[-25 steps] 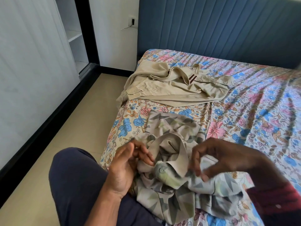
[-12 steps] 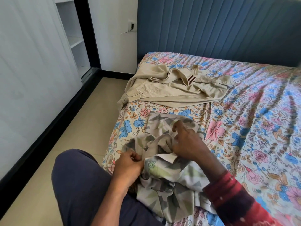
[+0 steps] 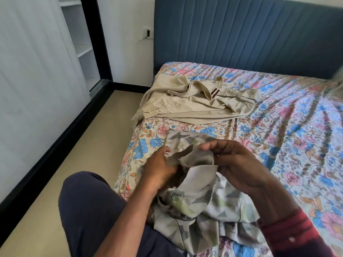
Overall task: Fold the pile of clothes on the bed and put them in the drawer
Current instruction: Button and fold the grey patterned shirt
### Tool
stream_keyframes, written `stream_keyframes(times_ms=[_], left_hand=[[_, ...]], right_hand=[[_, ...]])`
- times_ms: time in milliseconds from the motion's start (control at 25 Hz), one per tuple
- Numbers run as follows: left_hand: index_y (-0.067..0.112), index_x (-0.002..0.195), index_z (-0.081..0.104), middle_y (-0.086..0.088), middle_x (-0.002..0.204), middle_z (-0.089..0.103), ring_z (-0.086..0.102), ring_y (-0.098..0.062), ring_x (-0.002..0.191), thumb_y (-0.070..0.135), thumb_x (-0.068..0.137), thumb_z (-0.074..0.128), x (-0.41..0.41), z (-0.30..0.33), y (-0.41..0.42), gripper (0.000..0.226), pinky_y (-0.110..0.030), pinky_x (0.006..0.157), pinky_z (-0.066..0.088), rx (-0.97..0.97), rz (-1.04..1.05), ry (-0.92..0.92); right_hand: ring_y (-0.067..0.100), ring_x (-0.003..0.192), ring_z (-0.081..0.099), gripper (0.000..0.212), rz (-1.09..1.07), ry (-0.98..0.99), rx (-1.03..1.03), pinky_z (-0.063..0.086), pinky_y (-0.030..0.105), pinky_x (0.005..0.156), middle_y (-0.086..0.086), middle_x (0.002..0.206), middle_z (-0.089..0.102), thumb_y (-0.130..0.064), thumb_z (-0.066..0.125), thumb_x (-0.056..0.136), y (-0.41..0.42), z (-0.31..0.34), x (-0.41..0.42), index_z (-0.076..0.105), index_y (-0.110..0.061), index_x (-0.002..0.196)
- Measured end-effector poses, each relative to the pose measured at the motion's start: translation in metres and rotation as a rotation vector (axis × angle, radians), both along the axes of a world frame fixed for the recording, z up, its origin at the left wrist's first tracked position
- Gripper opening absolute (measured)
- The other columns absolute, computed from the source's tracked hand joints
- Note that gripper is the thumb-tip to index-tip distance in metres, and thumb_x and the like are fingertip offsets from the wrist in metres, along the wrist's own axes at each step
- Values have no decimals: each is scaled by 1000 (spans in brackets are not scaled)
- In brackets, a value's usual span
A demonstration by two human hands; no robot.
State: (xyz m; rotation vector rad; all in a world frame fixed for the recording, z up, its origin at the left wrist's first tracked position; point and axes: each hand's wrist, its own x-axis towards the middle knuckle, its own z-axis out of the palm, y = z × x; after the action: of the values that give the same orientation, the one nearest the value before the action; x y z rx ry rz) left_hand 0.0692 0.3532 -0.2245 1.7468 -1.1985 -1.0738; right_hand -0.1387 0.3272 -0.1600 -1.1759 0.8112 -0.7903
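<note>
Nearest: dark trouser knee (image 3: 89, 210) at lower left, off the bed edge. Patterned shirt (image 3: 200, 206), grey with pale green shapes, crumpled at the near corner of the bed (image 3: 297, 145), partly over the lap; one round button visible near the collar. Left hand (image 3: 157, 169) at the shirt's left side, grip closed on a fold of the fabric, fingers curled into the cloth. Right hand (image 3: 237, 166) at the shirt's right side, red sleeve (image 3: 289, 230) at the wrist; grip pinching a raised fold between thumb and fingers. Both hands close together, same bunch of cloth between them. Farther up the bed: beige shirt (image 3: 196, 104), unfolded, spread flat near the left edge, one part hanging over the side. Beyond: blue padded headboard (image 3: 241, 34). Left of the bed: beige floor (image 3: 78, 149), white wardrobe (image 3: 37, 80) with open shelves (image 3: 83, 51).
</note>
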Motion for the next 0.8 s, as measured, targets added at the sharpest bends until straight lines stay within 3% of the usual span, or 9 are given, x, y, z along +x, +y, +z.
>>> stream_keyframes(times_ms=[120, 200, 280, 360, 400, 520, 640, 800], left_hand=[[10, 92, 77, -12, 88, 77, 71, -23, 81, 8, 87, 77, 13, 1, 2, 5, -31, 75, 54, 85, -60, 327], [6, 93, 77, -17, 91, 77, 71, -25, 78, 5, 94, 68, 19, 3, 7, 9, -33, 75, 57, 119, -15, 516], [5, 96, 73, -15, 90, 75, 70, -20, 72, 7, 99, 60, 21, 13, 5, 14, -32, 73, 58, 114, 112, 735], [3, 97, 70, -14, 90, 70, 67, -21, 75, 13, 102, 57, 22, 28, 3, 17, -36, 80, 55, 59, 187, 877], [1, 101, 69, -16, 90, 68, 65, -24, 76, 17, 102, 58, 21, 37, 4, 20, -37, 80, 54, 26, 196, 907], [-1, 103, 72, -19, 88, 72, 69, -28, 74, 22, 97, 63, 18, 57, 15, 25, -37, 71, 60, -20, 76, 914], [1, 92, 73, -19, 83, 74, 72, -26, 67, 18, 93, 62, 19, 66, 26, 20, -34, 60, 62, 16, -3, 918], [-5, 95, 78, -24, 97, 75, 76, -33, 81, 29, 93, 55, 31, 56, 28, 41, -44, 74, 63, 206, 26, 1097]], right_hand=[[24, 79, 74, 58, -58, -63, 36, 60, 27, 67, 18, 87, 75, 30, 35, 75, -3, 1, -4, 80, -7, 79], [21, 78, 72, 49, -80, 156, -104, 58, 27, 68, 13, 83, 76, 24, 45, 78, -4, 1, -6, 80, -9, 75], [13, 78, 72, 38, -92, 502, -317, 55, 30, 72, 3, 80, 78, 16, 59, 80, -4, 0, -7, 80, -13, 71], [11, 79, 71, 32, -149, 637, -376, 55, 32, 75, -4, 81, 78, 8, 66, 82, -2, -3, -7, 81, -18, 72], [16, 81, 72, 25, -190, 575, -351, 54, 35, 75, -1, 82, 78, 1, 67, 80, 2, -2, -5, 82, -18, 73], [26, 69, 66, 8, -340, 150, -205, 48, 33, 65, 15, 76, 74, -12, 78, 66, 15, 4, 3, 76, -7, 72], [22, 61, 64, 22, -346, -101, -96, 53, 27, 56, 13, 73, 66, -1, 80, 61, 15, 7, 0, 68, -6, 78], [29, 93, 72, 65, -28, -409, 172, 61, 32, 83, 17, 105, 72, 13, 86, 45, 7, 9, -12, 75, -8, 105]])
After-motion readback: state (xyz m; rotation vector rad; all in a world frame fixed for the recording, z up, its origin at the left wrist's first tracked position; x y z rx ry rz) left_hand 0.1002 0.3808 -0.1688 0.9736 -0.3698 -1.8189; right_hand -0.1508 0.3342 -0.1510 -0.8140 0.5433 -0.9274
